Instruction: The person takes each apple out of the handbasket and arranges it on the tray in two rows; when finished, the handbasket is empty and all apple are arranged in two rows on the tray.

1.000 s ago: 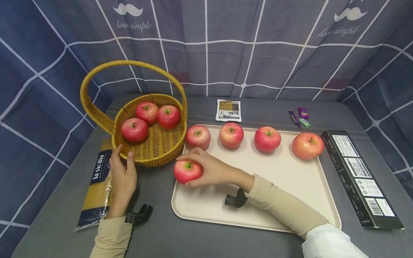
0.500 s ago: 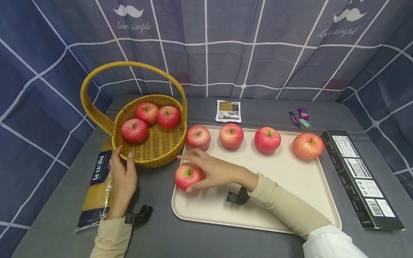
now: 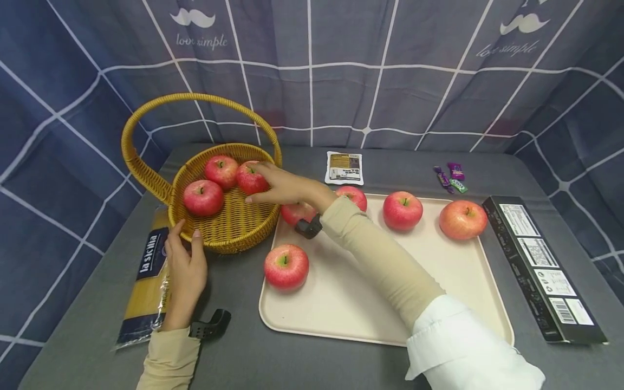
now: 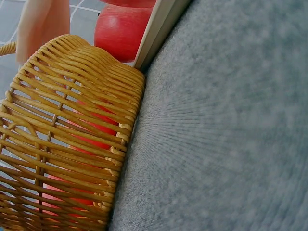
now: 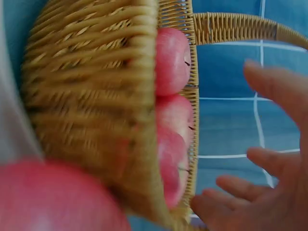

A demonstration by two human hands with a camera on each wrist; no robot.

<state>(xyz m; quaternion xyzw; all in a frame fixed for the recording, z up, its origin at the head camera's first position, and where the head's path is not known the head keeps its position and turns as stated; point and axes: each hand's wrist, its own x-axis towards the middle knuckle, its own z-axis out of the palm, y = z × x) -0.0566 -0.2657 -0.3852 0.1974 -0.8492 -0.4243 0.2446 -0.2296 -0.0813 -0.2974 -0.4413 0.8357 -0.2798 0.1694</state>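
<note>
The right hand (image 3: 280,185) hovers over the right side of the wicker basket (image 3: 229,245), its fingers spread with nothing between them. Below its fingertips sits a red apple (image 3: 251,179), partly covered by the hand; two more apples lie farther left in the basket. In the right wrist view, the thumb and fingers (image 5: 269,79) stand apart beyond the basket's rim. My left hand (image 3: 187,265) rests against the basket's near-left rim, fingers extended. A single apple (image 3: 286,267) sits on the near-left part of the beige tray (image 3: 341,319).
Along the tray's far side stand several apples (image 3: 402,210), two partly hidden by the right arm. A spaghetti pack (image 3: 146,281) lies under the left forearm's side. A black box (image 3: 543,271), wrapped candies (image 3: 457,171) and a small white packet (image 3: 344,168) surround the tray.
The right hand has let go of the near-left apple, leaving it on the tray, and moved up and left over the basket. My left hand has stayed at the rim.
</note>
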